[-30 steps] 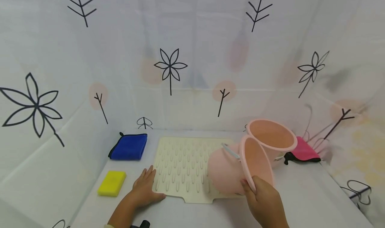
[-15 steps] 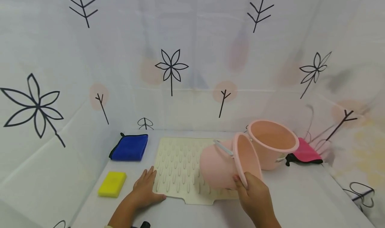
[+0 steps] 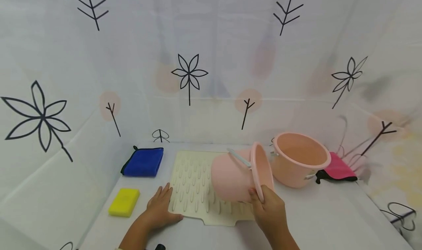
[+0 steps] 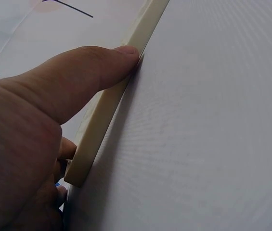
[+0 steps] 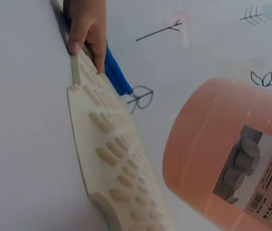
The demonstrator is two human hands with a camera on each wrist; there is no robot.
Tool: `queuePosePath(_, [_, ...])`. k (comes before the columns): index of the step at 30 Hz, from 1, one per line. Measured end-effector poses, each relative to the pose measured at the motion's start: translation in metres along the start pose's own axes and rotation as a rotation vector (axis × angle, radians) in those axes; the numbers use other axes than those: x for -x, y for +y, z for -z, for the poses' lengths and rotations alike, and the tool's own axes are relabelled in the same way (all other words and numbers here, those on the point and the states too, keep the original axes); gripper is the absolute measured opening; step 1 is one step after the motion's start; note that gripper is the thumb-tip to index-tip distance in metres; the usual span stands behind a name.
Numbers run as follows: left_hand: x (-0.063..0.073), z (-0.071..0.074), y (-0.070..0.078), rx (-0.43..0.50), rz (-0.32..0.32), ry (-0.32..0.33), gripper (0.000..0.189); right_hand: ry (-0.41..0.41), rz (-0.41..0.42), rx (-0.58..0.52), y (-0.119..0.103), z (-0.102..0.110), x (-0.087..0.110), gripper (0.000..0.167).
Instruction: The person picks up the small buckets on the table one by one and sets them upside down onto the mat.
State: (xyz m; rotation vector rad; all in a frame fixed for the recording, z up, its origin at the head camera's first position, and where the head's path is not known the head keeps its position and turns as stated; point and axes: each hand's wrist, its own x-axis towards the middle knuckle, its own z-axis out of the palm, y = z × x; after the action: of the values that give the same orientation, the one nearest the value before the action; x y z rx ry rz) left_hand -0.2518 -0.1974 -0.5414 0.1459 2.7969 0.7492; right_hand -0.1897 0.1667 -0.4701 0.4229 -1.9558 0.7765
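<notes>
My right hand (image 3: 270, 209) grips the rim of a pink plastic bucket (image 3: 230, 175), tipped on its side with its mouth facing right. Its pale handle lies across the upper side, and a printed label shows in the right wrist view. The bucket overlaps the right part of a cream ridged washboard (image 3: 191, 184) in the head view. With fingers stretched along the washboard's left edge, my left hand (image 3: 159, 206) rests at its near left corner. The left thumb (image 4: 92, 67) presses against the board's front edge.
A second pink bucket (image 3: 296, 173) stands upright at the back right, before a folded pink cloth (image 3: 337, 167) with black trim. On the left lie a folded blue cloth (image 3: 143, 162) and a yellow sponge (image 3: 124, 202). A small black object (image 3: 160, 246) shows at the bottom edge.
My right hand has moved the tilted bucket leftward over the washboard, away from the standing bucket. The bucket's mouth has turned more to the right. The left hand has stayed at the corner.
</notes>
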Motion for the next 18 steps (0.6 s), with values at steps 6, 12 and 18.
queuePosePath(6, [-0.002, -0.002, -0.003, -0.009, -0.008, 0.005, 0.128, 0.014, -0.021, -0.062, -0.001, -0.014, -0.002, 0.046])
queuePosePath(12, [-0.002, -0.002, -0.002, -0.005, -0.014, 0.006, 0.127, 0.035, -0.050, -0.100, -0.009, -0.027, 0.005, 0.046])
queuePosePath(18, [-0.002, -0.001, -0.001, 0.002, -0.006, -0.002, 0.128, 0.034, -0.082, -0.138, -0.015, -0.039, 0.023, 0.040])
